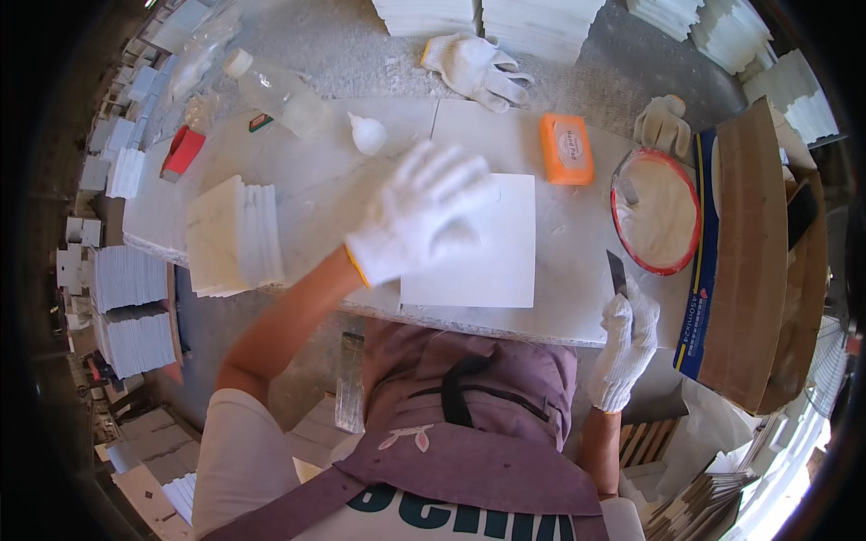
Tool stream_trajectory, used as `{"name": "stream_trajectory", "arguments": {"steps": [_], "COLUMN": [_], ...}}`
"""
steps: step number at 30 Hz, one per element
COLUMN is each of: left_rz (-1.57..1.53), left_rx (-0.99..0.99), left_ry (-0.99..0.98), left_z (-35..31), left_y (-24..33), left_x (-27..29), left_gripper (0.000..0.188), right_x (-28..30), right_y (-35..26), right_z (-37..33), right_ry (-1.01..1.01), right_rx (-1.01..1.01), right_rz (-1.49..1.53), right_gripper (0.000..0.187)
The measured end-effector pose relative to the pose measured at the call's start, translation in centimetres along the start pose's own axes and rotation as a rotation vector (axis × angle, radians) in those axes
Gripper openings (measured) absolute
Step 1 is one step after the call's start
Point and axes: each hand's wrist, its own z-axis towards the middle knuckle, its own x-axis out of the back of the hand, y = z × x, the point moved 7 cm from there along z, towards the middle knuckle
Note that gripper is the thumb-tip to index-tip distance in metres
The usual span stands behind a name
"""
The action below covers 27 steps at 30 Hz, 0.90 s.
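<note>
My left hand [421, 209], in a white knit glove with a yellow cuff, hovers over a square white tile [505, 248] on the worktable. Its fingers are spread, slightly blurred by motion, and hold nothing. At the table's front edge on the right, my right hand [629, 338], also gloved, is closed around a scraper [617, 272]. The scraper's dark flat blade points up and away from me; its handle is hidden in the fist. Just beyond the blade sits a round, red-rimmed tub [658, 212] of cream-coloured paste.
Several marble tiles [216, 239] stand stacked at left. Behind lie a clear bottle [284, 95], a red tape dispenser [183, 151], a white nozzle bottle [367, 133], an orange hand pad [566, 150] and loose gloves [476, 70]. An open cardboard box [749, 261] borders the right side.
</note>
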Motion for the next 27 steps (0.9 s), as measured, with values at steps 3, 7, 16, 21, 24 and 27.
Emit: {"name": "stream_trajectory", "arguments": {"steps": [3,7,16,21,24,27], "left_rz": [0.177,-0.002,-0.3,-0.244,-0.275,-0.271], "left_rx": [0.349,0.154,0.212,0.265,0.301,0.329], "left_ry": [0.129,-0.029,0.225,0.162,0.213,0.303], "left_z": [-0.7,-0.1,-3.8,-5.4,-5.9,-6.4], "left_y": [-5.5,3.0,4.4,4.0,4.0,3.8], "left_x": [0.5,-1.0,1.9,0.6,0.1,-0.6], "left_gripper": [0.068,0.072,0.055,0.049,0.046,0.043], "right_x": [-0.7,-3.0,-7.5,-11.2,-12.0,-12.6], "right_y": [0.3,-0.7,-5.6,-7.8,-8.1,-7.9], "right_z": [-0.1,0.6,2.2,2.3,1.9,1.7], "right_ry": [-0.083,-0.132,-0.288,-0.264,-0.307,-0.367], "right_rx": [-0.175,-0.297,-0.224,0.24,0.225,0.174], "right_rz": [0.086,0.176,0.078,-0.362,-0.476,-0.506], "right_gripper": [0.03,0.032,0.039,0.045,0.042,0.045]}}
